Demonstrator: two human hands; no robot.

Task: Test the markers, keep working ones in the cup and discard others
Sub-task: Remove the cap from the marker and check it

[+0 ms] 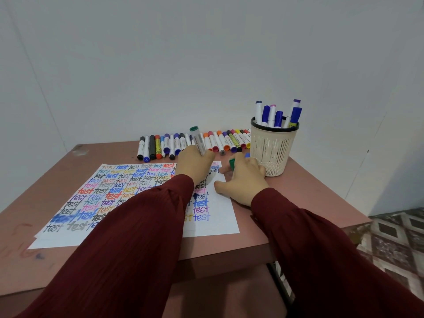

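My left hand (195, 162) grips a white marker with a green end (197, 140), held upright over the top right of the test paper (220, 216), which is covered in coloured "test" words. My right hand (244, 177) rests on the paper's right edge and pinches a green cap (232, 163) between its fingers. A cream mesh cup (273, 149) stands just right of that hand and holds several markers with blue and purple caps (278, 115). A row of several capped markers (160, 146) lies along the table's far edge behind my hands.
The pinkish-brown table (298, 203) ends close behind the marker row at a white wall. Its right edge drops to a patterned tiled floor (397, 244). A small blue object (247, 155) lies beside the cup. Dark red sleeves cover both forearms.
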